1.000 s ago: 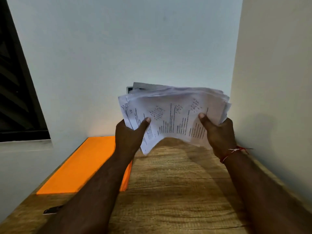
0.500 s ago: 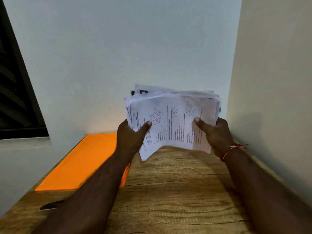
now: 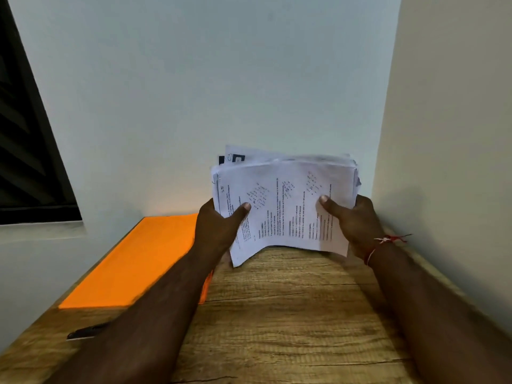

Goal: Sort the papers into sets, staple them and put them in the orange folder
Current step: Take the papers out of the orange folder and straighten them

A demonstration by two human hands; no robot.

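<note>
A thick stack of printed white papers (image 3: 282,206) is held upright over the far part of the wooden table (image 3: 277,314), its lower edge at the tabletop. My left hand (image 3: 219,225) grips the stack's left side, thumb on the front sheet. My right hand (image 3: 352,220) grips its right side the same way. The orange folder (image 3: 133,261) lies flat and closed on the left of the table, partly behind my left forearm. A dark stapler-like object (image 3: 83,332) lies near the table's left front edge, partly hidden by my arm.
White walls close in the table at the back and on the right. A dark window (image 3: 25,151) is in the left wall. A red thread bracelet (image 3: 388,241) is on my right wrist.
The stack has come lower and closer to the tabletop, and its sheets are pushed together more squarely between both hands than a second ago.
</note>
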